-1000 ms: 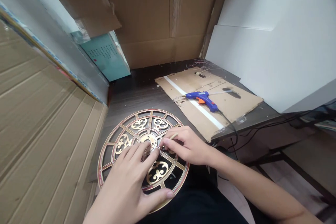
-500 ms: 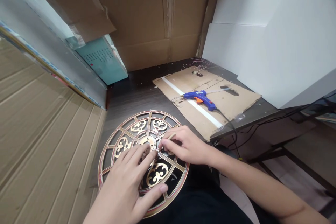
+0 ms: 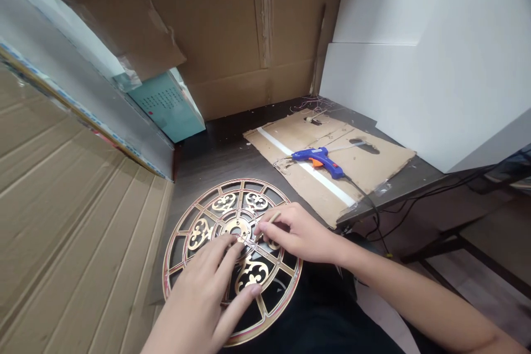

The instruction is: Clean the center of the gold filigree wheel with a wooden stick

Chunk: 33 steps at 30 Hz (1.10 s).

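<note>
A round openwork wooden wheel (image 3: 267,318) with spokes, gold scroll ornaments and red-tinged edges lies at the table's front edge, partly over my lap. My left hand (image 3: 203,287) rests on its lower left, fingers stretched toward the hub and thumb spread over a lower scroll ornament. At the hub's right side, my right hand (image 3: 294,232) pinches a thin, pale wooden stick (image 3: 272,219), its lower end near a spoke. Fine wire seems to run between the left fingertips and the stick's tip, too small to make out clearly.
A blue glue gun (image 3: 317,160) with an orange trigger lies on a cardboard sheet (image 3: 373,168), its cable hanging over the table edge. A turquoise box (image 3: 170,105) stands at the back left. Cardboard walls the back; white panels (image 3: 373,83) stand right.
My right hand's stick has tipped more upright, and my left fingers have drawn back slightly from the hub, showing more of it. The whole view has shifted a little.
</note>
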Motion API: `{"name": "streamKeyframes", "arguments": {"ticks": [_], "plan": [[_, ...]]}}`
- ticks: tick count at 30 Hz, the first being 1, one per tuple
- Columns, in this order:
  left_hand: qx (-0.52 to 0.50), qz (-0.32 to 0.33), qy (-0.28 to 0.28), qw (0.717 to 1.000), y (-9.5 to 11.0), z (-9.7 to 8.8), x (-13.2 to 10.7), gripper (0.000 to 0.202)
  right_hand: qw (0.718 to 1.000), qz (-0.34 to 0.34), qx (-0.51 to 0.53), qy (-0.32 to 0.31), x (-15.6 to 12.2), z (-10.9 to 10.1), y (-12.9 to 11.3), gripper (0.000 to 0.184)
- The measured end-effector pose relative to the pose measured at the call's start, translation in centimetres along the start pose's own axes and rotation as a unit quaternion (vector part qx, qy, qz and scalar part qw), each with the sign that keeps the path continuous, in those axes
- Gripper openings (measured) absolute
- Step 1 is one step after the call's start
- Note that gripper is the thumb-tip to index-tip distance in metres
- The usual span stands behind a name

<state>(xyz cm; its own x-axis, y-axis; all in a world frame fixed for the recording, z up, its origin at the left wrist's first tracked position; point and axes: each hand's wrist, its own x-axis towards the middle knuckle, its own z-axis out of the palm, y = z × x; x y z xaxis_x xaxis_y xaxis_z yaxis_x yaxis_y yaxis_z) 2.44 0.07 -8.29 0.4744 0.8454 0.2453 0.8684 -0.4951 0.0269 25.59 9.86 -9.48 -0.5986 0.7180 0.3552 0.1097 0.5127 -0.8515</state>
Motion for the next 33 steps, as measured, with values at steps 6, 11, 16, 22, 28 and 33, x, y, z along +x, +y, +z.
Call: {"name": "streamKeyframes", "arguments": {"ticks": [6,11,16,22,28,33], "plan": [[-0.027,-0.01,0.01,1.0,0.1,0.5,0.3,0.051,1.0,-0.007,0.001,0.0,-0.1,0.0,0.1,0.029],[-0.048,-0.017,0.002,0.999,0.4,0.4,0.6,0.044,1.0,-0.015,-0.007,0.0,-0.2,0.0,0.4,0.028],[-0.065,-0.032,0.0,0.997,0.8,0.1,1.0,0.038,1.0,-0.011,0.006,-0.002,-0.1,0.0,0.3,0.029],[0.045,0.025,0.044,0.998,0.5,0.3,0.5,0.051,0.992,0.067,0.098,0.036,-0.3,-0.2,0.4,0.037],[0.054,0.055,0.067,0.995,0.4,0.1,0.7,0.04,0.982,0.096,0.156,0.041,-0.2,-0.1,0.8,0.044],[0.017,0.025,0.031,0.999,1.1,-0.5,1.2,0.036,0.998,0.04,0.041,0.009,-0.4,0.0,0.1,0.033]]}}
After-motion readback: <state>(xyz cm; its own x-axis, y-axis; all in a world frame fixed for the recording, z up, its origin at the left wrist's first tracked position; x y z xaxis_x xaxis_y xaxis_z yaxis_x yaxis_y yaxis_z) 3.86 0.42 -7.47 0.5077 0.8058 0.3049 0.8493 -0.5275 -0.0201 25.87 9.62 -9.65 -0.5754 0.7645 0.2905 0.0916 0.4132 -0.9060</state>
